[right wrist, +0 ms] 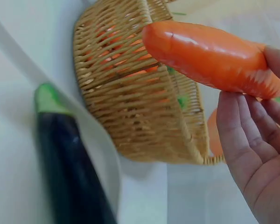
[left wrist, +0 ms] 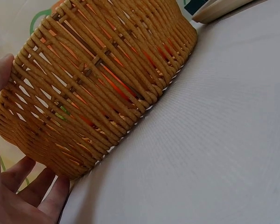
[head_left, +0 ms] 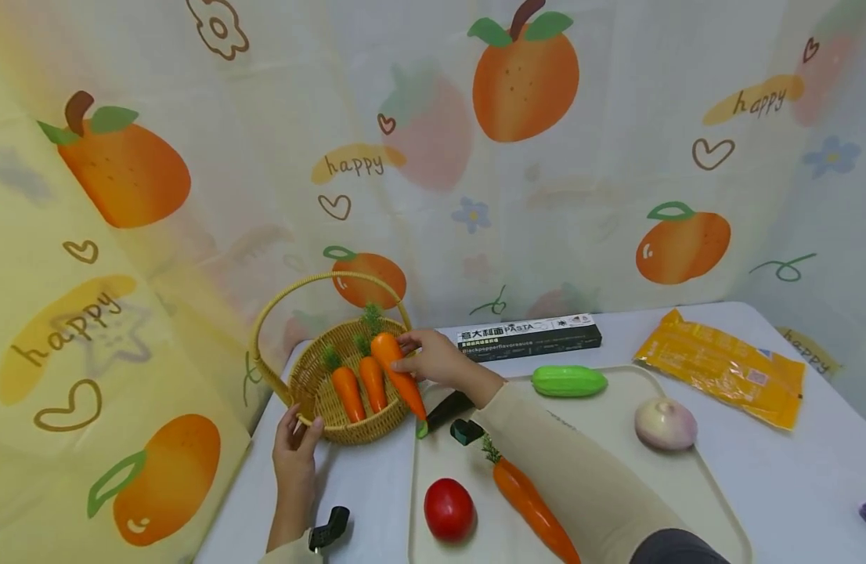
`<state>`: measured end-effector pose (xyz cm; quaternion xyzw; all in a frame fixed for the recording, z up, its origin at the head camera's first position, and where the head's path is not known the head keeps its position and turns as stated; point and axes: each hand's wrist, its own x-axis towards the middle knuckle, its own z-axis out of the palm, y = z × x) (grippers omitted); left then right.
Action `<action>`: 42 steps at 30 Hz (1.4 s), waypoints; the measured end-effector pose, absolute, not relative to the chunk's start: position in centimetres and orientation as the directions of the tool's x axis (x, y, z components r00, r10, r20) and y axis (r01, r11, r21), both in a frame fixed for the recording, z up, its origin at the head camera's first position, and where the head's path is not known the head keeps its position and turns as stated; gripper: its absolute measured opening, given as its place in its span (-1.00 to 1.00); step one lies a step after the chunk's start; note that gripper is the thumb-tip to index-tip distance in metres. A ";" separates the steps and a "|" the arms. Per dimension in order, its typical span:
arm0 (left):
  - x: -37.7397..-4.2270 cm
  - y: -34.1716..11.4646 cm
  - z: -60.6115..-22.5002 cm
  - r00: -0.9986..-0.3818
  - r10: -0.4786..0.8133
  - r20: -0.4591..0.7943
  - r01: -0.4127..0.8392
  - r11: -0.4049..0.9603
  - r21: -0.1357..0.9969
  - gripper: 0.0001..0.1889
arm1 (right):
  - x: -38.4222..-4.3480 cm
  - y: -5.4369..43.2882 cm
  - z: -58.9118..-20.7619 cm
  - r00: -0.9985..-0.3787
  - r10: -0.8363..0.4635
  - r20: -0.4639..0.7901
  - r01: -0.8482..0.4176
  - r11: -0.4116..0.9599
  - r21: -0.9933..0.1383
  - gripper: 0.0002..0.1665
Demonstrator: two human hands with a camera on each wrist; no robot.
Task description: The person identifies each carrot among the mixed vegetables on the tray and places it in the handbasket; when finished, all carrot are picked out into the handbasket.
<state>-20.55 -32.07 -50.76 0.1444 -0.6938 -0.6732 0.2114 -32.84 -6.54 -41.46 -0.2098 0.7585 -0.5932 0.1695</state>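
My right hand (head_left: 436, 360) pinches an orange carrot (head_left: 406, 385) near its leafy end, over the right side of a wicker basket (head_left: 366, 433). The carrot's narrow tip points down past the rim; in the right wrist view, the thumb and fingers hold the carrot (right wrist: 210, 56) from opposite sides. Inside the basket lie two more carrots, a left one (head_left: 347, 393) and a middle one (head_left: 373, 384). My left hand (head_left: 295, 454) grips the basket's near left side, thumb at the rim. The left wrist view has the fingers (left wrist: 56, 198) against the lower wickerwork (left wrist: 98, 79).
Right of the basket, a cream tray (head_left: 630, 407) bears a dark eggplant (head_left: 449, 410), a tomato (head_left: 449, 509), another carrot (head_left: 535, 509), a green cucumber-like vegetable (head_left: 569, 381) and an onion (head_left: 665, 424). Behind it lie a pasta box (head_left: 528, 338) and a yellow packet (head_left: 722, 368). The basket's tall handle (head_left: 257, 345) arches upward.
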 end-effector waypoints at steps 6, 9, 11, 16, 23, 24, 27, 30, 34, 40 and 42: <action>-21.2 -32.6 -51.3 -0.864 -0.494 0.095 0.091 0.033 0.995 -0.33 | -33.6 -9.6 -40.9 -0.886 -0.462 0.034 -0.143 0.202 -0.969 -0.41; -21.7 -33.1 -52.6 -0.861 -0.500 0.091 0.083 0.038 0.996 -0.33 | -33.7 -10.8 -41.1 -0.901 -0.425 0.084 -0.191 0.216 -0.958 -0.40; -21.9 -33.5 -53.4 -0.857 -0.507 0.091 0.079 0.047 0.996 -0.32 | -33.6 -11.6 -41.1 -0.905 -0.410 0.116 -0.223 0.224 -0.949 -0.39; -22.1 -33.6 -53.5 -0.855 -0.509 0.099 0.087 0.048 0.995 -0.33 | -33.3 -13.1 -42.0 -0.910 -0.383 0.157 -0.263 0.241 -0.934 -0.36; -22.1 -33.3 -53.6 -0.866 -0.484 0.124 0.118 0.043 0.992 -0.35 | -32.9 -14.1 -44.3 -0.912 -0.389 0.125 -0.277 0.364 -0.889 -0.34; -22.0 -33.4 -53.6 -0.863 -0.489 0.127 0.120 0.045 0.992 -0.35 | -32.9 -14.3 -44.6 -0.910 -0.396 0.118 -0.280 0.382 -0.881 -0.33; -21.8 -33.4 -53.7 -0.854 -0.505 0.125 0.115 0.050 0.992 -0.35 | -33.1 -14.6 -45.0 -0.910 -0.407 0.085 -0.261 0.400 -0.878 -0.33; -21.8 -33.4 -53.6 -0.852 -0.510 0.117 0.106 0.051 0.993 -0.34 | -33.3 -14.8 -45.2 -0.916 -0.397 0.057 -0.233 0.412 -0.881 -0.35; -21.9 -33.4 -53.4 -0.852 -0.511 0.113 0.117 0.026 0.993 -0.34 | -33.4 -15.0 -45.1 -0.924 -0.378 0.062 -0.249 0.469 -0.847 -0.39; -21.9 -33.3 -53.3 -0.850 -0.512 0.122 0.139 0.004 0.990 -0.35 | -33.4 -15.4 -45.2 -0.933 -0.356 0.051 -0.263 0.579 -0.772 -0.38; -21.7 -33.3 -53.3 -0.851 -0.511 0.118 0.134 0.006 0.991 -0.35 | -33.3 -15.6 -45.2 -0.934 -0.354 0.042 -0.260 0.597 -0.759 -0.37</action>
